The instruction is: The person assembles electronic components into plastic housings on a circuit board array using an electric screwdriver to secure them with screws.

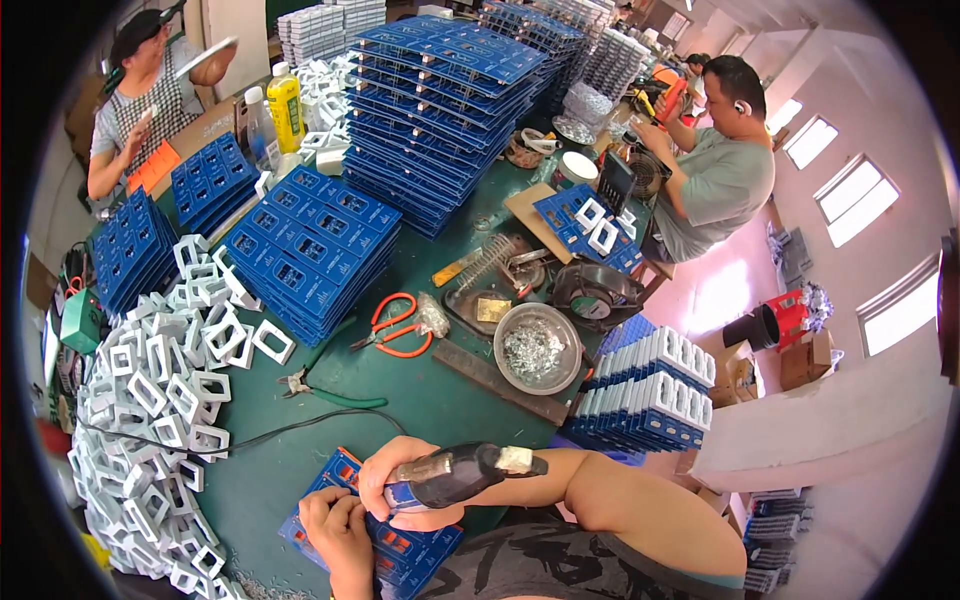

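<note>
Near the lower edge lies a blue circuit board panel with orange-red showing in its cut-outs. My left hand rests on it, its fingers bent and pressed together; anything pinched there is hidden. Wrapped round a worn black-and-blue hand tool is my right hand, just beside the left. The tool's working end is hidden by my hands, so its exact kind does not show. A thin black cable runs across the green table toward my hands. White rectangular frames heap up on the left.
Tall blue panel stacks and a lower stack stand beyond. Orange-handled scissors, green-handled pliers, a bowl of silvery bits and a soldering iron stand lie ahead. Two people work nearby.
</note>
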Action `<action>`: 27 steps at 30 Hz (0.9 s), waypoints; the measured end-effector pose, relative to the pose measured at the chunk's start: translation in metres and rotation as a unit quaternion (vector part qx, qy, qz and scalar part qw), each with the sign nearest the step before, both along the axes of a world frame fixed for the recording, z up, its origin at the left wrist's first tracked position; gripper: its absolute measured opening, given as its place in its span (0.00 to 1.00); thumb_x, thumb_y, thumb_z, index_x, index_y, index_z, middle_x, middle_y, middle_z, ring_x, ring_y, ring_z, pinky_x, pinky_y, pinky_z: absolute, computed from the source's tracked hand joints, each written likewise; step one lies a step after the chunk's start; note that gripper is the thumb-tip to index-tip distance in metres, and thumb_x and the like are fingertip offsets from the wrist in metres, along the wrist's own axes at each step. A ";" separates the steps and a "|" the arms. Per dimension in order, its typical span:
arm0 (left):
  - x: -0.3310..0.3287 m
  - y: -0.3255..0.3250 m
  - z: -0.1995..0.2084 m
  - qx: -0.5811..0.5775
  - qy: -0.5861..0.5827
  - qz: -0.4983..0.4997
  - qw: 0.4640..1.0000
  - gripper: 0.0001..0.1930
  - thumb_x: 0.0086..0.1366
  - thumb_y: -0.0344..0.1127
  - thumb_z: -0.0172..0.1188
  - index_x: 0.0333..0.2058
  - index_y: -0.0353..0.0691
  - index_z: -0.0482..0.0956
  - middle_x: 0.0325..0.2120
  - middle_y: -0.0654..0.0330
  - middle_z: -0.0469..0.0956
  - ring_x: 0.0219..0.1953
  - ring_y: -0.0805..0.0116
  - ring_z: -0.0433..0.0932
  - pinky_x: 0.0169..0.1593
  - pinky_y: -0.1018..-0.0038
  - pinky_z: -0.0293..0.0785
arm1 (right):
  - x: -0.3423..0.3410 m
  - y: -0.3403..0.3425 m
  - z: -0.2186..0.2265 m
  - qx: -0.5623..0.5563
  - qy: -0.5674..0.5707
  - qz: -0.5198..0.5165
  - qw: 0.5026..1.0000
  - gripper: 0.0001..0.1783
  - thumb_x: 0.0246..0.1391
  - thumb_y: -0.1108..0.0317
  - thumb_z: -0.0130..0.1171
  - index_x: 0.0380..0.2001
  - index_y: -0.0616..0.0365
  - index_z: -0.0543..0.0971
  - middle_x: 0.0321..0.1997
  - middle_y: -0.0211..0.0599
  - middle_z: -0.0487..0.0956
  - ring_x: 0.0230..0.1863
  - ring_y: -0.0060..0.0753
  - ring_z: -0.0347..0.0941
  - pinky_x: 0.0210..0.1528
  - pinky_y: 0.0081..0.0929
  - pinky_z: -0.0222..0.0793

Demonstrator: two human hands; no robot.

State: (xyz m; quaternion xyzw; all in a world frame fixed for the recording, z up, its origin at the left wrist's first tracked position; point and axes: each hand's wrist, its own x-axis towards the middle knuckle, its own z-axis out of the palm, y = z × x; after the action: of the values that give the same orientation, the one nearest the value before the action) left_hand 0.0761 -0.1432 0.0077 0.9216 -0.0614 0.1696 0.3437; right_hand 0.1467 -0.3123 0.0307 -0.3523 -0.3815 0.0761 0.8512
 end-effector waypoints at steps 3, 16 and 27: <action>0.001 0.001 -0.002 0.004 -0.003 0.001 1.000 0.07 0.43 0.22 0.65 0.24 0.37 0.78 0.31 0.59 0.76 0.38 0.58 0.73 0.45 0.64 0.68 | 0.002 0.001 0.008 -0.040 -0.044 -0.040 0.997 0.27 0.44 0.82 0.59 0.50 0.57 0.68 0.31 0.38 0.75 0.32 0.32 0.73 0.35 0.30 0.69; 0.001 -0.002 0.008 -0.016 0.000 -0.005 1.000 0.07 0.45 0.22 0.64 0.25 0.37 0.78 0.31 0.59 0.76 0.38 0.57 0.72 0.45 0.63 0.67 | -0.003 0.002 0.010 -0.022 -0.122 -0.079 0.989 0.29 0.41 0.82 0.61 0.50 0.60 0.67 0.27 0.40 0.76 0.25 0.37 0.74 0.28 0.33 0.71; -0.001 0.003 -0.001 0.003 -0.001 0.002 1.000 0.06 0.45 0.24 0.65 0.25 0.39 0.79 0.32 0.60 0.77 0.39 0.57 0.72 0.46 0.63 0.66 | 0.001 0.008 0.014 -0.048 -0.135 -0.051 0.988 0.28 0.41 0.82 0.62 0.49 0.58 0.67 0.26 0.37 0.75 0.24 0.36 0.74 0.26 0.30 0.69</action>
State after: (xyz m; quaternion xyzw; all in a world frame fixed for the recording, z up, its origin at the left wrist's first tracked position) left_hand 0.0750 -0.1407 0.0068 0.9226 -0.0600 0.1712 0.3403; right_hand 0.1482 -0.3042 0.0443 -0.4188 -0.4702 0.0021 0.7769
